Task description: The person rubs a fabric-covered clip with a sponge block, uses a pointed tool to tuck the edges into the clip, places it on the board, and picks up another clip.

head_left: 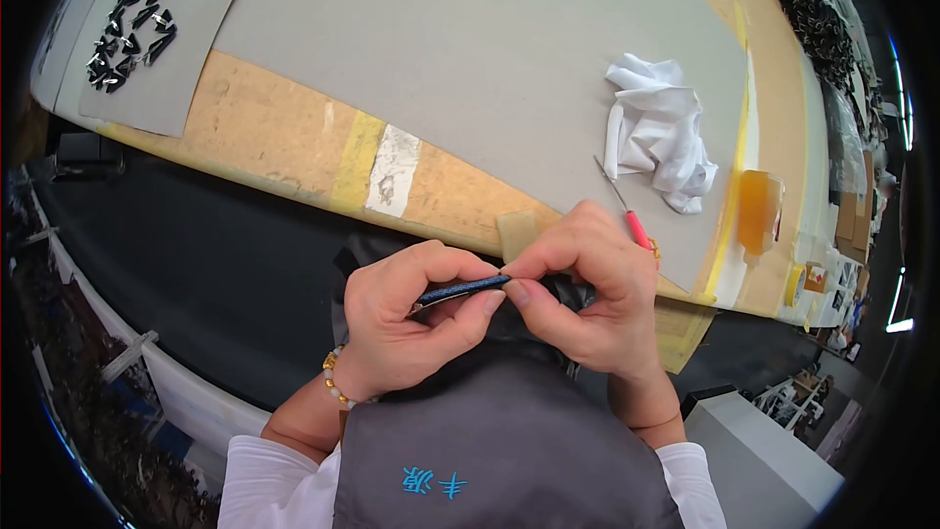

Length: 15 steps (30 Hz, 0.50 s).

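In the head view a narrow dark blue piece [460, 289] with a textured surface and a thin pale edge underneath spans between my hands, just past the table's near edge. My left hand [416, 299] is closed, pinching it along its length between thumb and fingers. The thumb and fingertips of my right hand [587, 284] pinch its right end. Fingers cover both ends, so its full shape is hidden. A thin pointed tool with a pink handle [638, 230] lies on the table near my right hand.
A crumpled white cloth [661, 127] lies on the grey table covering [441, 49]. At right stands a bottle of amber liquid [759, 214], with a yellow tape roll [794, 284] nearby. Several small black pieces with silvery parts [132, 29] are spread at upper left.
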{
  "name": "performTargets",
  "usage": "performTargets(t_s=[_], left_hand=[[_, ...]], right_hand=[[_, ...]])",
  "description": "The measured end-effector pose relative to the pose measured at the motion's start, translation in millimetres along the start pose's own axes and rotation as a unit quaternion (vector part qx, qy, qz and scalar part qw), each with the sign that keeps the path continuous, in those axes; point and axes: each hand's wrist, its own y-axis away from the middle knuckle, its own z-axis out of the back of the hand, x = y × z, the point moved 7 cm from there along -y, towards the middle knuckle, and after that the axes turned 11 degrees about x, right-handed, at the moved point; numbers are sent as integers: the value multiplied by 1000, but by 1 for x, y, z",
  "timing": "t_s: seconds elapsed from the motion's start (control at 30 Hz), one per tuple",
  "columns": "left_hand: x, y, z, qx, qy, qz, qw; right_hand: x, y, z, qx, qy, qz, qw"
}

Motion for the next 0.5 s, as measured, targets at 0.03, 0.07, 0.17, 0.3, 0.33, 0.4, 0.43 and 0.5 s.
performTargets(t_s=[0.03, 0.07, 0.17, 0.3, 0.33, 0.4, 0.43, 0.5], left_hand=[[0, 0, 0, 0, -5, -4, 1000], [1, 0, 0, 0, -10, -8, 1000], [0, -3, -3, 13, -31, -12, 999], [3, -7, -10, 17, -12, -10, 1000], [5, -8, -11, 18, 1, -7, 1000], [10, -9, -15, 22, 27, 2, 999], [10, -11, -18, 27, 35, 5, 999], [10, -13, -24, 35, 49, 14, 998]], right_hand=[[0, 1, 0, -4, -1, -5, 1000], [1, 3, 2, -11, 15, -8, 1000], [-1, 14, 20, -65, 90, -42, 993], [-17, 41, 60, -158, 220, -156, 950], [-23, 45, 66, -155, 243, -162, 944], [-36, 52, 69, -139, 248, -169, 944], [-39, 53, 70, -131, 245, -168, 946], [-43, 54, 69, -113, 234, -165, 951]])
